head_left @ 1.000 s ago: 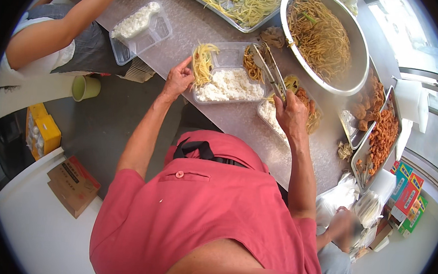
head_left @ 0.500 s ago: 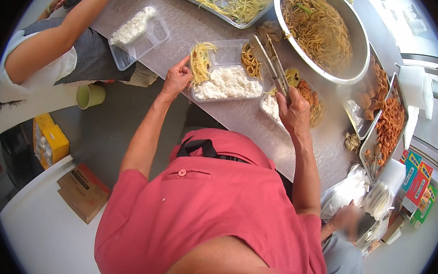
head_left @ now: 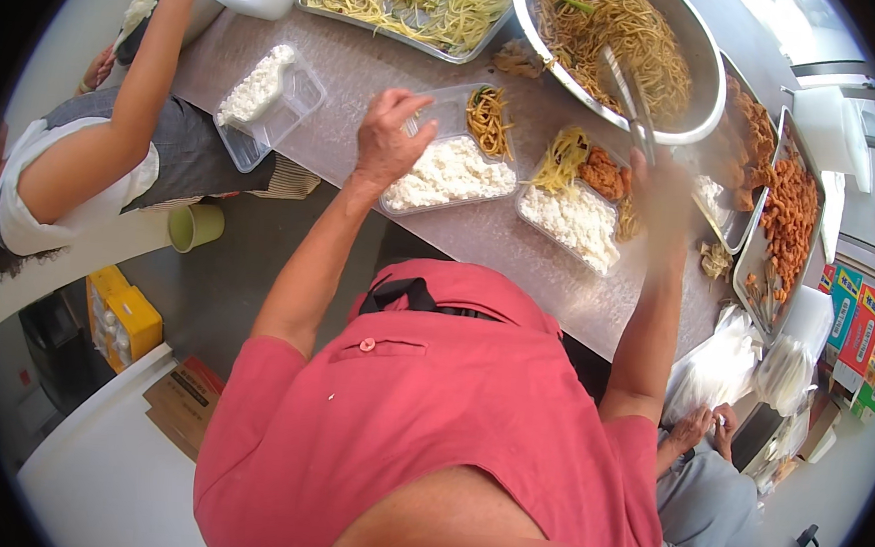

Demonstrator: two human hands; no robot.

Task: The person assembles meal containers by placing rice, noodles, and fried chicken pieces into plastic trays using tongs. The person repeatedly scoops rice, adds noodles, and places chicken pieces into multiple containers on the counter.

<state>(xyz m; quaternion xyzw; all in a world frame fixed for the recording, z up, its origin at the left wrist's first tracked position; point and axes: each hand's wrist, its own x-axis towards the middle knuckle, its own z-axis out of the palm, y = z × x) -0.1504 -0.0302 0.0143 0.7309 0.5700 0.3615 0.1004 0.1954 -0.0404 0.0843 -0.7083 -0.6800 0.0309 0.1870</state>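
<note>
My right hand (head_left: 648,176), partly smeared by motion, grips metal tongs (head_left: 626,93). The tongs' tips reach into the brown noodle-like strands (head_left: 613,29) in a large white bowl (head_left: 714,110). My left hand (head_left: 390,140) hovers with fingers apart over the left side of a clear compartment tray (head_left: 452,97), hiding that corner. White rice (head_left: 453,178) and a small heap of brown strands (head_left: 488,122) lie in this tray. To its right, a second meal tray (head_left: 560,231) holds rice, pale yellow shreds (head_left: 562,161) and orange-brown pieces (head_left: 604,173).
At the back stands a metal pan (head_left: 461,56) of pale shreds. Trays of fried food (head_left: 787,210) line the right side. Another rice tray (head_left: 240,141) sits at the left table edge beside a co-worker's arm (head_left: 141,75). A second person's hands (head_left: 704,425) touch plastic bags at lower right.
My right hand has moved right and slightly up, swinging the tongs from beside the trays into the bowl. My left hand has shifted right, from the tray's edge to over it.
</note>
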